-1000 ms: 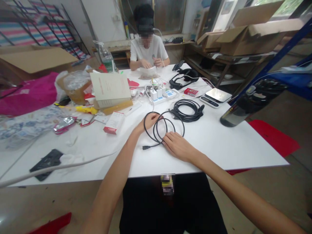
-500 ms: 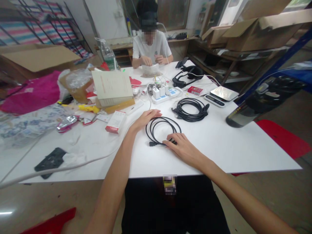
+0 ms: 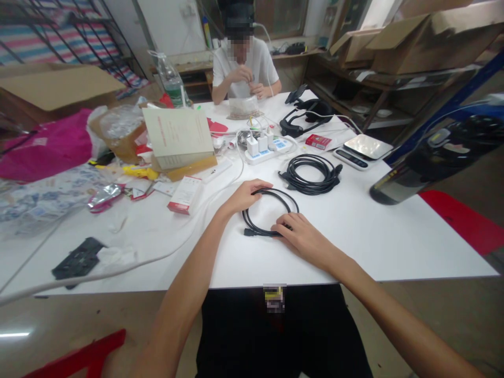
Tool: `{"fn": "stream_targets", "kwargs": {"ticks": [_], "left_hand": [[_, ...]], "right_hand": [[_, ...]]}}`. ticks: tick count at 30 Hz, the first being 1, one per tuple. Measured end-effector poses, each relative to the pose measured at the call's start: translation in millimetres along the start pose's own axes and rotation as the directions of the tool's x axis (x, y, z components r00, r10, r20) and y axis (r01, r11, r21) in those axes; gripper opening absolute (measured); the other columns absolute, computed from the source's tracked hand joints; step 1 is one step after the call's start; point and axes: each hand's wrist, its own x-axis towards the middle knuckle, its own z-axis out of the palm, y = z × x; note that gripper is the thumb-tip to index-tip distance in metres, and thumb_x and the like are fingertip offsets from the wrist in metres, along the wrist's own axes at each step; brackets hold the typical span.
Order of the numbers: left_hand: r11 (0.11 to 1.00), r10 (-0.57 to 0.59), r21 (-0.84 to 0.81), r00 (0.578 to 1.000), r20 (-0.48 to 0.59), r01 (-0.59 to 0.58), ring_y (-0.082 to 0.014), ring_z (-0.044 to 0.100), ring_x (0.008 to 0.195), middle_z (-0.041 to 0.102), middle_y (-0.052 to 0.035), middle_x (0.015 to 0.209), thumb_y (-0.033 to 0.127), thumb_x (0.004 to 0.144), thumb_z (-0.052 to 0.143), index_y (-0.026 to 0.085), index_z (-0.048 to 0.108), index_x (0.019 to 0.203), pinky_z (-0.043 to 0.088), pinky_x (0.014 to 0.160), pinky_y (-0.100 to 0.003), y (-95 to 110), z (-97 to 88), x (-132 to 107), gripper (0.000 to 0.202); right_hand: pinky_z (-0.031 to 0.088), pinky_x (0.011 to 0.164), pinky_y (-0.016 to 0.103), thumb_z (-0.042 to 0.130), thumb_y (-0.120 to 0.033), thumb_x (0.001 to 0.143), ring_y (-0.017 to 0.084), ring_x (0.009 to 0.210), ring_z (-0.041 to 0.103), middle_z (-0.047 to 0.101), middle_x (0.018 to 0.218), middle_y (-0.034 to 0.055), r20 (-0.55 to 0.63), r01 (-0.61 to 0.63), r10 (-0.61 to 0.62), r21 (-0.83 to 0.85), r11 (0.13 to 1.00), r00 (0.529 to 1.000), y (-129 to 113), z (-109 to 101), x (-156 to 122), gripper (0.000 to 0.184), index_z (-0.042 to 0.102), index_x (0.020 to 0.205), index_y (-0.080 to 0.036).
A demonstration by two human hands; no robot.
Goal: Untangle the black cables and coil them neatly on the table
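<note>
A thin black cable (image 3: 293, 203) lies wound in a small round coil on the white table (image 3: 378, 231) in front of me. My left hand (image 3: 246, 196) curls over the coil's far left side, fingers closed on the strands. My right hand (image 3: 301, 235) presses down on the coil's near side, fingers bent over the cable; a plug end sticks out to the left of it. A second, thicker bundle of black cable (image 3: 311, 175) lies coiled just beyond, untouched.
A white power strip with chargers (image 3: 268, 149), a scale (image 3: 362, 149), a small red box (image 3: 318, 140) and a headset (image 3: 305, 118) lie farther back. A book (image 3: 179, 136), packets and a black phone (image 3: 76, 260) clutter the left. A person sits at the far end.
The wide loose loops of the cable have been drawn in to one tight small coil. My left hand has moved from the table onto the coil's far side.
</note>
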Motion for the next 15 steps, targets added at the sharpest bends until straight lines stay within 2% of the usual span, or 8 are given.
{"fn": "stream_targets", "kwargs": {"ticks": [3, 5, 8, 10, 11, 13, 15], "left_hand": [[0.999, 0.012, 0.034, 0.999, -0.042, -0.011, -0.0268, 0.075, 0.125, 0.08, -0.0121, 0.128, 0.0, 0.073, 0.059, 0.018, 0.082, 0.119, 0.05, 0.124, -0.052, -1.7, -2.2, 0.2, 0.054], [0.998, 0.016, 0.063, 0.999, -0.051, -0.012, -0.0259, 0.075, 0.122, 0.08, -0.0116, 0.126, -0.001, 0.072, 0.057, 0.017, 0.082, 0.118, 0.052, 0.122, -0.051, -2.3, -2.3, 0.0, 0.056], [0.996, 0.012, 0.092, 0.999, -0.046, -0.008, -0.0261, 0.076, 0.12, 0.08, -0.0122, 0.124, 0.001, 0.076, 0.061, 0.017, 0.083, 0.116, 0.054, 0.119, -0.048, -1.0, 0.0, -0.7, 0.048], [0.993, 0.008, 0.117, 0.998, -0.056, -0.002, -0.0257, 0.076, 0.116, 0.079, -0.0124, 0.12, 0.007, 0.082, 0.066, 0.017, 0.084, 0.113, 0.057, 0.113, -0.045, 1.2, 2.3, -1.2, 0.037], [0.991, 0.005, 0.135, 0.998, -0.064, 0.003, -0.025, 0.077, 0.112, 0.08, -0.0123, 0.117, 0.01, 0.085, 0.068, 0.017, 0.084, 0.11, 0.058, 0.109, -0.043, 2.6, 3.3, -1.3, 0.031], [0.985, -0.005, 0.174, 0.997, -0.082, 0.019, -0.0234, 0.077, 0.102, 0.08, -0.0119, 0.111, 0.018, 0.089, 0.071, 0.017, 0.085, 0.105, 0.06, 0.1, -0.04, 5.6, 5.1, -1.7, 0.021], [0.981, -0.022, 0.191, 0.995, -0.093, 0.04, -0.0227, 0.076, 0.097, 0.082, -0.0118, 0.107, 0.023, 0.091, 0.074, 0.016, 0.085, 0.102, 0.059, 0.095, -0.038, 8.6, 6.2, -2.0, 0.018]], "right_hand": [[0.053, 0.098, 0.041, 0.059, -0.024, 0.107, 0.024, 0.116, 0.059, 0.066, 0.127, 0.0146, -0.107, -0.066, 0.066, 0.006, 0.998, 0.992, -19.9, -10.0, -11.3, 0.022, 0.065, 0.126, -0.016], [0.056, 0.1, 0.043, 0.063, -0.016, 0.103, 0.025, 0.12, 0.06, 0.066, 0.129, 0.016, -0.193, -0.086, 0.097, 0.067, 0.994, 0.976, -44.2, -16.8, -26.8, 0.027, 0.063, 0.13, -0.016], [0.059, 0.087, 0.036, 0.063, -0.006, 0.096, 0.02, 0.101, 0.065, 0.071, 0.108, 0.0116, -0.299, 0.017, 0.071, 0.28, 0.96, 0.951, -91.0, -11.9, -62.2, 0.031, 0.063, 0.125, -0.018], [0.059, 0.078, 0.033, 0.057, -0.003, 0.093, 0.016, 0.082, 0.064, 0.072, 0.092, 0.0072, -0.32, 0.094, 0.045, 0.408, 0.908, 0.946, -118.9, 9.3, -90.7, 0.027, 0.064, 0.115, -0.018], [0.061, 0.078, 0.034, 0.054, -0.005, 0.094, 0.016, 0.079, 0.065, 0.072, 0.088, 0.006, -0.268, 0.076, 0.049, 0.437, 0.896, 0.962, -128.7, 25.6, -105.2, 0.024, 0.065, 0.111, -0.019], [0.064, 0.086, 0.037, 0.051, -0.01, 0.099, 0.018, 0.085, 0.073, 0.076, 0.093, 0.0067, -0.114, -0.123, 0.184, 0.405, 0.906, 0.976, -136.6, 65.9, -132.6, 0.022, 0.068, 0.109, -0.019], [0.066, 0.089, 0.04, 0.051, -0.016, 0.103, 0.023, 0.093, 0.077, 0.079, 0.102, 0.0097, 0.109, -0.411, 0.397, 0.282, 0.867, 0.911, -129.4, 109.3, -155.1, 0.026, 0.074, 0.114, -0.018]]}}
